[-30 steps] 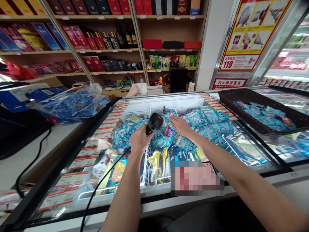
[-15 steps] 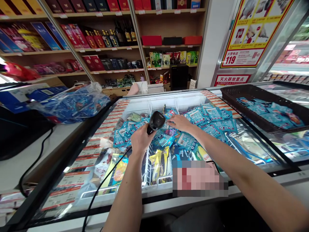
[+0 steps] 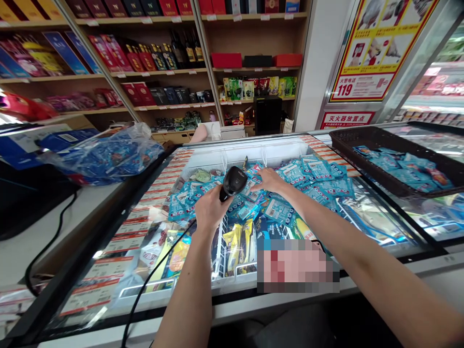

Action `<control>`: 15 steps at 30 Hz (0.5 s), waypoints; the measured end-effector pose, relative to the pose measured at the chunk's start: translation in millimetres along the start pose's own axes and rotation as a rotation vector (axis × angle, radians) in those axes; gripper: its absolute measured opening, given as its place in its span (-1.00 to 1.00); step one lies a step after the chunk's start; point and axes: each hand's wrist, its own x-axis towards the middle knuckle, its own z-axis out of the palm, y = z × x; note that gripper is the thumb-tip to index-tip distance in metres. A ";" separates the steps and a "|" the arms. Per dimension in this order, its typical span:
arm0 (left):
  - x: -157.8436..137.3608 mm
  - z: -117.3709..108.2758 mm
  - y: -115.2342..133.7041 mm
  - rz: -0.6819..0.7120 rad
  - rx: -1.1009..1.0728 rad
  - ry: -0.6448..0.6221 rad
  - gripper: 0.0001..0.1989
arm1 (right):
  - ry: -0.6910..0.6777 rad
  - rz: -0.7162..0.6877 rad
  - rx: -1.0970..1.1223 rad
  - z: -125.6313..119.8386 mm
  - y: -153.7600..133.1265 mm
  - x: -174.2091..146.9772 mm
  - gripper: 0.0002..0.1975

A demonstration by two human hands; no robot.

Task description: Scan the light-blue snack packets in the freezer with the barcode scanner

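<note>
My left hand (image 3: 211, 209) is wrapped round the handle of a black barcode scanner (image 3: 235, 181), whose head sits over the chest freezer (image 3: 242, 147). A black cord runs from its handle down toward the lower left. Beneath it spreads a pile of light-blue snack packets (image 3: 280, 211). My right hand (image 3: 270, 181) is at the pile, just right of the scanner, thumb and fingers apart. The fingers are nearest to the packets there; whether they touch one, I cannot tell. Yellow-wrapped ice creams (image 3: 237, 240) lie in a wire basket nearer to me.
A dark plastic tray (image 3: 409, 150) with blue packets rests on the freezer's right. On the left counter lies a clear bag of blue packets (image 3: 105, 152). A blurred-out item (image 3: 297, 266) is at the front edge. Stocked shelves (image 3: 155, 72) stand behind.
My right hand has shifted slightly up and its thumb and fingers have spread apart. My left hand keeps the scanner almost in the same place.
</note>
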 end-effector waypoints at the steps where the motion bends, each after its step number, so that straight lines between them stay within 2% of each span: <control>1: 0.1 0.4 -0.2 0.002 0.001 0.000 -0.60 | 0.026 0.021 0.033 -0.9 0.4 -0.1 -0.44; 3: 0.2 0.9 -0.2 0.012 0.001 -0.002 -0.60 | 0.080 0.074 0.120 -3.2 3.8 -0.9 -0.59; 10: -1.0 3.7 2.8 0.062 0.009 -0.031 -0.59 | 0.391 0.285 0.481 -15.7 37.2 -23.7 -0.72; 12: -2.1 6.3 6.0 0.097 0.003 -0.022 -0.60 | 0.415 0.314 0.604 -17.5 47.2 -38.5 -0.77; 15: -3.4 10.9 14.2 0.166 -0.021 -0.016 -0.63 | 0.416 0.317 0.761 -18.5 58.6 -61.8 -0.72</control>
